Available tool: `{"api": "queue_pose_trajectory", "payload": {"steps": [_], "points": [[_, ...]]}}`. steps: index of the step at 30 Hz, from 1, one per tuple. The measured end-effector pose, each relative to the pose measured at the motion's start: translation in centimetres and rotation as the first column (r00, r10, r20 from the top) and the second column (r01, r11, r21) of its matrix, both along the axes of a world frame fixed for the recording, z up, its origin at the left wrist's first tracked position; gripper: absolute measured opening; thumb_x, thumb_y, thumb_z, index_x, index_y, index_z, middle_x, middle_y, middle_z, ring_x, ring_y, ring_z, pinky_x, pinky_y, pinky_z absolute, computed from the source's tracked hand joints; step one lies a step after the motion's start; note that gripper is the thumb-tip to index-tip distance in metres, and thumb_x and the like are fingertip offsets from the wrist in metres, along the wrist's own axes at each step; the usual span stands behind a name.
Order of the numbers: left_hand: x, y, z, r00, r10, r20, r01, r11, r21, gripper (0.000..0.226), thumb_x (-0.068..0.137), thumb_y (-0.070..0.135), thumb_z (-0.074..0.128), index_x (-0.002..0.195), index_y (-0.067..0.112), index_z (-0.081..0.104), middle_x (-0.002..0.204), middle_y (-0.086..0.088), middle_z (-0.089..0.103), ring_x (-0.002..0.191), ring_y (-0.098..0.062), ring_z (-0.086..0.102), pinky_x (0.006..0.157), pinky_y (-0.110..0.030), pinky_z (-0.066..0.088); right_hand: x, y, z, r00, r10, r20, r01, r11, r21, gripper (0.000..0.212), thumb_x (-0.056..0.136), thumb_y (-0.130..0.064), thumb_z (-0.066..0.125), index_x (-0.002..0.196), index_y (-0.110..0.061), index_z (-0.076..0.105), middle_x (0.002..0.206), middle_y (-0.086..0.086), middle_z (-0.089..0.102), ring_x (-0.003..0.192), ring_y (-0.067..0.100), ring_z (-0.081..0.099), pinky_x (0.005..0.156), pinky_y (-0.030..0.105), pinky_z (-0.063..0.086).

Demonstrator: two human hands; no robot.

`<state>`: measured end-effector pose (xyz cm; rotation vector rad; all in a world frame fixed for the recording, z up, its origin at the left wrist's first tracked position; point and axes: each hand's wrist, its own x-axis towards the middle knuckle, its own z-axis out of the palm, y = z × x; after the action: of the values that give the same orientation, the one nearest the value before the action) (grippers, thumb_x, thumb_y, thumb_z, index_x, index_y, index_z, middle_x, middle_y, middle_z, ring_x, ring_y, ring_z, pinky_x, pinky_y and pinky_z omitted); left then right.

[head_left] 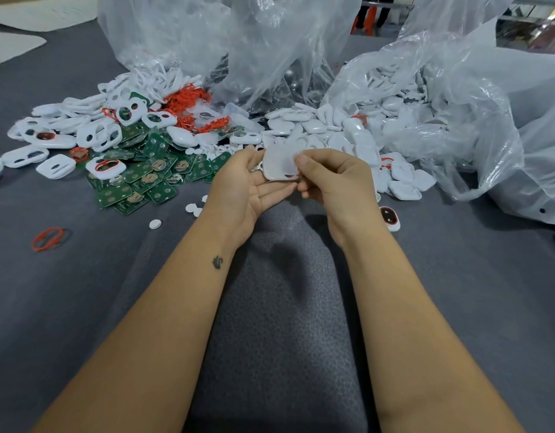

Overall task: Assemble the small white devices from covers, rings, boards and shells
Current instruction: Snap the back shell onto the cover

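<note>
Pinching a white shell (280, 165) between both hands above the worktop (82, 292).
My left hand (238, 182) cradles it, my right hand (329, 179) grips its 3 o'clock edge; uneven pressing could misseat or drop it.

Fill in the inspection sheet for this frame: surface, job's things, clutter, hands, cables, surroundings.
Surface: grey cloth.
Job's things: green boards heaped left; white frames behind them; red rings farther back; white shells spilling from a plastic bag.
Clutter: loose red ring; white discs.
Hands: left hand and right hand both hold one white piece.
Cables: nothing seen.
Surroundings: more plastic bags behind.
</note>
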<state>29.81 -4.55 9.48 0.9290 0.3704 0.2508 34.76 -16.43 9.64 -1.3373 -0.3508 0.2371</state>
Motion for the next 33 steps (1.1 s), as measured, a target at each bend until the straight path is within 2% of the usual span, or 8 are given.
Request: {"api": "queue_pose_trajectory", "payload": {"steps": [12,20,25,29,33], "points": [[0.15,-0.08,-0.24,1.0,0.007,-0.008,-0.007,0.999,0.043,0.032,0.102,0.022,0.038,0.095,0.005,0.064,0.083,-0.017,0.074,0.077,-0.027,0.074,0.067,-0.032,0.061,0.12,0.24,-0.36,0.989,-0.096,0.114,0.112,0.983,-0.147,0.006,0.085,-0.002,0.068,0.081,-0.006,0.069,0.057,0.001,0.06,0.045,0.005,0.051,0.047,0.017,0.043],[0.26,-0.03,-0.3,1.0,0.003,-0.005,-0.002,0.999,0.041,0.028,0.1,0.017,0.04,0.097,0.005,0.065,0.084,-0.016,0.074,0.075,-0.025,0.074,0.061,-0.029,0.059,0.26,0.16,-0.4,0.982,-0.15,0.116,0.167,0.974,-0.154,0.01,0.084,-0.004,0.07,0.077,-0.011,0.069,0.055,-0.003,0.06,0.046,0.007,0.052,0.047,0.017,0.042],[0.29,-0.01,-0.35,1.0,-0.002,-0.001,0.002,0.999,0.045,0.028,0.1,0.017,0.04,0.095,0.006,0.065,0.084,-0.015,0.074,0.076,-0.024,0.074,0.062,-0.028,0.059,0.2,0.19,-0.42,0.982,-0.146,0.12,0.166,0.971,-0.17,0.007,0.084,-0.004,0.07,0.08,-0.01,0.069,0.06,0.003,0.061,0.047,0.007,0.052,0.048,0.018,0.043],[0.37,0.09,-0.42,1.0,-0.009,-0.004,0.009,0.998,0.055,0.028,0.099,0.017,0.041,0.095,0.006,0.066,0.085,-0.015,0.075,0.077,-0.023,0.074,0.063,-0.028,0.059,0.04,0.31,-0.4,0.98,-0.138,0.143,0.164,0.967,-0.193,0.013,0.083,-0.004,0.072,0.074,-0.015,0.069,0.06,-0.001,0.06,0.05,0.007,0.051,0.05,0.017,0.043],[0.42,0.14,-0.63,1.0,-0.003,-0.002,0.003,0.997,0.076,0.025,0.099,0.016,0.045,0.103,0.002,0.065,0.087,-0.014,0.075,0.08,-0.023,0.074,0.064,-0.029,0.059,0.05,0.39,-0.43,0.974,-0.155,0.167,0.192,0.953,-0.236,0.019,0.081,-0.007,0.073,0.07,-0.021,0.068,0.061,-0.003,0.06,0.059,0.012,0.052,0.06,0.025,0.045]]}}
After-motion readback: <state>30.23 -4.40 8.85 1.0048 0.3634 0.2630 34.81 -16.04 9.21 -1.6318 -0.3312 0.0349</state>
